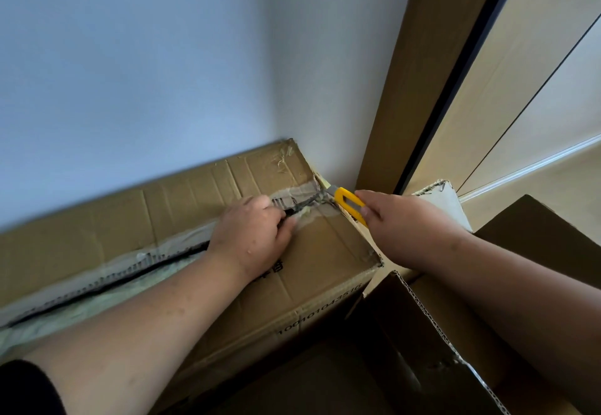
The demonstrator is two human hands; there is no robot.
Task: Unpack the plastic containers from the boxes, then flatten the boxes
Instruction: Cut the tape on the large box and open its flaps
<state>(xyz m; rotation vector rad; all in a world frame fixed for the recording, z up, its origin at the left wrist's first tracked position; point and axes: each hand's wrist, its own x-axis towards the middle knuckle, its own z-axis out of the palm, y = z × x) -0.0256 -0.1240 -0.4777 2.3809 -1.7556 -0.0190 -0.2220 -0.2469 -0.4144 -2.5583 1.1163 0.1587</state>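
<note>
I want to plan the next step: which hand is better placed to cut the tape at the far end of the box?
The right hand: it holds the yellow knife, its blade at the taped corner. The left hand presses on the box at the opened seam.

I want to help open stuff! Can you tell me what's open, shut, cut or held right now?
big cardboard box: flaps down, not lifted yet.
tape: slit along the middle seam, still stuck at the far end.
yellow box cutter: held, tip at the box's far edge.
right hand: closed on the cutter.
left hand: fingers tucked in the seam.
second box: open, flaps up.
</note>
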